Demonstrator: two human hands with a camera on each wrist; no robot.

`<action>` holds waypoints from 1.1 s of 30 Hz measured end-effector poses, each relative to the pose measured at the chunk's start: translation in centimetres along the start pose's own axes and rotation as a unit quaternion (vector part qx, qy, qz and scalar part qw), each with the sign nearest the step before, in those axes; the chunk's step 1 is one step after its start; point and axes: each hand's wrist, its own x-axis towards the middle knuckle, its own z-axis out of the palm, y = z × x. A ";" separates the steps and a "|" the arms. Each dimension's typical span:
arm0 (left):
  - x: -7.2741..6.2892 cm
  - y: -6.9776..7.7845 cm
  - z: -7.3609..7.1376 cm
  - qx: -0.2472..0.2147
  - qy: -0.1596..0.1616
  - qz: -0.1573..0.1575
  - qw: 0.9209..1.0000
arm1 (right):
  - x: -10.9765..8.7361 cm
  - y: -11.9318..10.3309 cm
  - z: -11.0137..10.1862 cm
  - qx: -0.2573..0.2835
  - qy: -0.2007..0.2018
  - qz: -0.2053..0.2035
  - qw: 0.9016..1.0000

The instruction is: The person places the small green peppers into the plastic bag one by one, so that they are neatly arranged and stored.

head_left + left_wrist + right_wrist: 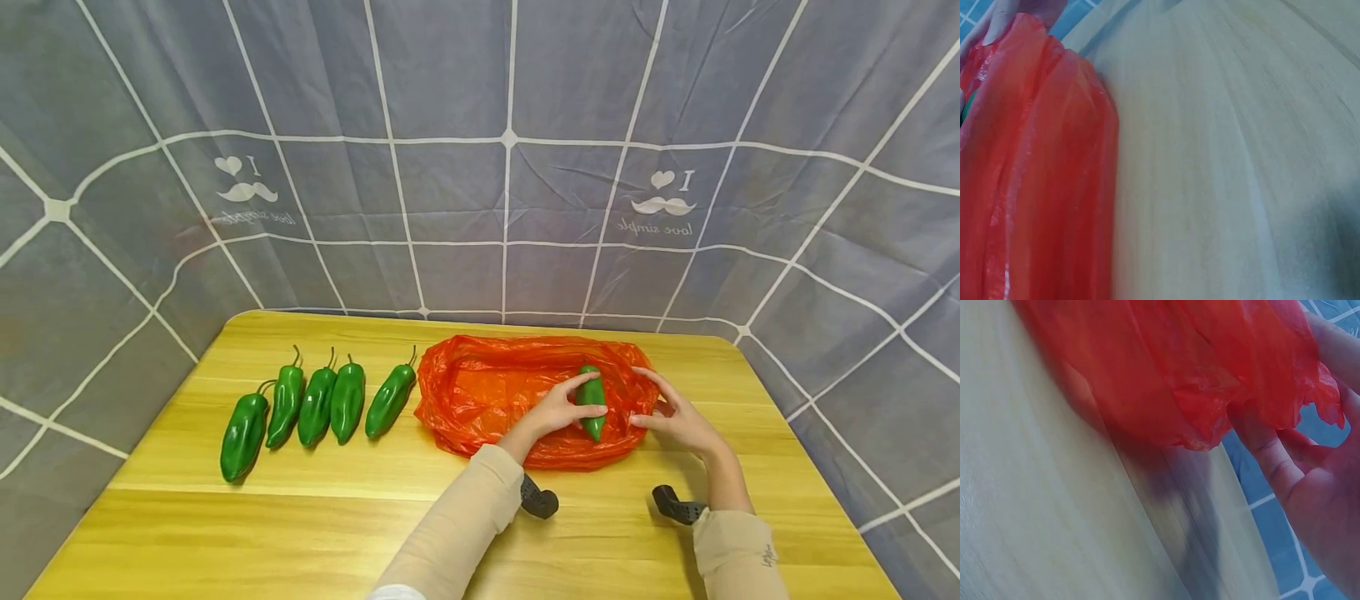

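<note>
A red plastic bag lies spread on the table with its mouth facing up. Inside its right part, my left hand grips a green pepper between thumb and fingers. My right hand holds the right edge of the bag, thumb and fingers at the rim. In the right wrist view the thin red plastic bunches between the thumb and fingers of that hand. The left wrist view has the bag's near side, with only a sliver of green at its left edge.
Left of the bag, several green peppers lie in a loose row on the wooden table, the nearest one close to the bag. A grey curtain with white lines hangs behind the table and along both sides.
</note>
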 end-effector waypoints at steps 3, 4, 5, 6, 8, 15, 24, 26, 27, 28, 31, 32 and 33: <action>0.0 -0.2 0.2 0.011 0.007 0.006 1.000 | -0.1 -0.1 -0.1 -0.001 -0.001 0.002 1.000; 0.1 -0.3 0.3 0.012 0.008 0.008 1.000 | 0.0 -0.1 -0.1 -0.003 -0.001 0.003 1.000; 0.1 -0.4 0.4 0.013 0.010 0.011 1.000 | 0.0 -0.1 -0.1 -0.005 -0.001 0.004 1.000; 0.1 -0.4 0.4 0.011 0.010 0.013 1.000 | 0.0 -0.2 -0.1 -0.008 -0.001 0.005 1.000; 0.0 -0.5 0.5 0.012 0.009 0.016 1.000 | 0.0 -0.3 -0.1 -0.010 -0.001 0.005 1.000; 0.2 -0.6 0.6 0.009 -0.012 0.002 1.000 | 0.0 -0.2 -0.1 -0.001 -0.007 -0.001 1.000; 0.2 -0.7 0.8 0.016 -0.010 -0.004 1.000 | -0.1 -0.3 -0.1 -0.002 -0.009 -0.004 1.000; 0.1 -0.7 0.9 0.022 -0.001 -0.001 1.000 | -0.1 -0.2 -0.1 0.000 -0.011 -0.006 1.000; 0.1 -0.7 0.9 0.026 0.004 0.000 1.000 | -0.1 -0.2 -0.1 0.001 -0.011 -0.006 1.000; 0.1 -0.7 0.9 0.027 0.010 0.002 1.000 | -0.1 -0.2 -0.1 0.002 -0.012 -0.008 1.000; 0.1 -0.9 1.1 0.017 0.025 0.011 0.999 | -0.1 -0.2 -0.1 0.004 -0.013 -0.011 1.000; 0.2 -0.9 1.2 0.008 0.031 0.015 0.999 | -0.1 -0.2 -0.1 0.002 -0.012 -0.012 1.000; 0.2 -1.0 1.3 -0.003 0.038 0.019 0.999 | -0.1 -0.2 -0.1 0.001 -0.012 -0.011 1.000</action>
